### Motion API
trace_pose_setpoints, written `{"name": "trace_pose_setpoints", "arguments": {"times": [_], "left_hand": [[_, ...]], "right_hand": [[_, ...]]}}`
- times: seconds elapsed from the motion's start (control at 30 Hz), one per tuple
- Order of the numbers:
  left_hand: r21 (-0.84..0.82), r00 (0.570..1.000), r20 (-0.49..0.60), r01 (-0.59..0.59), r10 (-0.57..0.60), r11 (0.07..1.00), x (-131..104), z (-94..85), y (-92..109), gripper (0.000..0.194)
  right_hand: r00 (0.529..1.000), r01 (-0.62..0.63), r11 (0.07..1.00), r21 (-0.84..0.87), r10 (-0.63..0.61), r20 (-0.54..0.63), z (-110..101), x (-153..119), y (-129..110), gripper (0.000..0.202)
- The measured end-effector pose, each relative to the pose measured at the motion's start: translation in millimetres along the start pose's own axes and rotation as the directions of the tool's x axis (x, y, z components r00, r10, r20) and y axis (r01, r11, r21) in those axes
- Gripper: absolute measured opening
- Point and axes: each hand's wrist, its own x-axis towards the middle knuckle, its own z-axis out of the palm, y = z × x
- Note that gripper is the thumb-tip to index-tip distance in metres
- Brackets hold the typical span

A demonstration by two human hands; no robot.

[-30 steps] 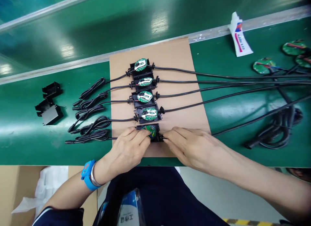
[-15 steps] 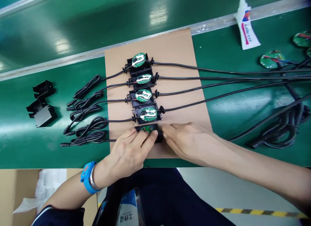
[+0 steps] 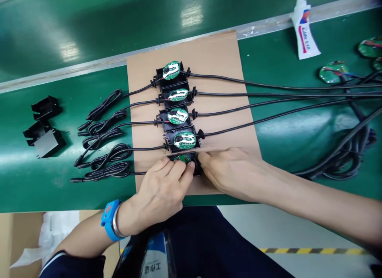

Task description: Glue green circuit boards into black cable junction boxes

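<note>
Several black housings stand in a column on a cardboard sheet. Four carry round green boards with white paste, such as the board just above my hands. My left hand has its bent fingers on the nearest black housing, over a green board that they partly cover. At that housing's right end is my right hand, fingers pressed together; what they pinch is hidden. Black cables run out both sides of the upper housings, with coiled leads on the left.
Empty black housings and a grey-topped one sit at the left. A white tube lies at the back right. More green boards and a thick cable bundle are on the right.
My left hand's fingers have bent more and shifted slightly over the nearest housing. My right hand stays at its right end. The whole view has shifted a little.
</note>
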Motion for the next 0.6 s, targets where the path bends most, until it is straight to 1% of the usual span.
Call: {"name": "trace_pose_setpoints", "arguments": {"times": [0.1,0.2,0.23,0.3,0.37,0.43,0.47,0.53,0.57,0.6], "left_hand": [[0.023,1.0,0.016,0.002,-0.002,1.0,2.4,0.6,2.9,0.044],[0.046,1.0,0.003,-0.008,0.007,0.999,0.2,3.0,3.0,0.045],[0.05,1.0,-0.002,0.002,-0.002,0.999,-1.0,4.1,2.6,0.046],[0.061,1.0,-0.015,0.019,-0.019,0.998,-2.3,5.8,2.7,0.049],[0.081,1.0,-0.017,0.021,-0.019,0.997,-1.9,6.4,4.9,0.051],[0.096,1.0,0.002,0.022,-0.022,0.995,0.0,5.4,8.9,0.049],[0.096,0.999,0.018,0.031,-0.033,0.995,0.9,4.1,10.9,0.048],[0.07,0.997,0.039,0.057,-0.059,0.996,1.8,0.1,13.1,0.048],[0.04,0.997,0.044,0.064,-0.065,0.997,1.5,-2.7,12.5,0.047],[0.0,0.997,0.037,0.07,-0.07,0.998,0.9,-6.0,10.3,0.047]], "right_hand": [[1.0,0.016,0.999,-0.051,-0.016,-0.016,-4.0,4.3,-3.0,0.017],[0.997,0.033,0.995,-0.092,-0.039,-0.06,-3.2,2.7,-3.8,0.02],[0.995,0.043,0.995,-0.095,-0.051,-0.087,-1.7,1.3,-3.4,0.022],[0.98,0.027,0.996,-0.082,-0.042,-0.196,3.9,-1.5,-1.5,0.024],[0.936,0.036,0.998,-0.043,-0.049,-0.35,12.2,-3.1,1.2,0.025],[0.879,0.118,0.993,0.013,-0.099,-0.466,20.3,-3.6,4.8,0.024],[0.859,0.182,0.982,0.049,-0.134,-0.495,23.0,-3.6,7.1,0.024],[0.84,0.297,0.947,0.119,-0.2,-0.504,24.0,-2.9,14.1,0.026],[0.831,0.336,0.93,0.148,-0.219,-0.512,22.2,-1.9,18.8,0.025],[0.812,0.364,0.917,0.164,-0.226,-0.539,19.4,-0.1,24.3,0.023]]}}
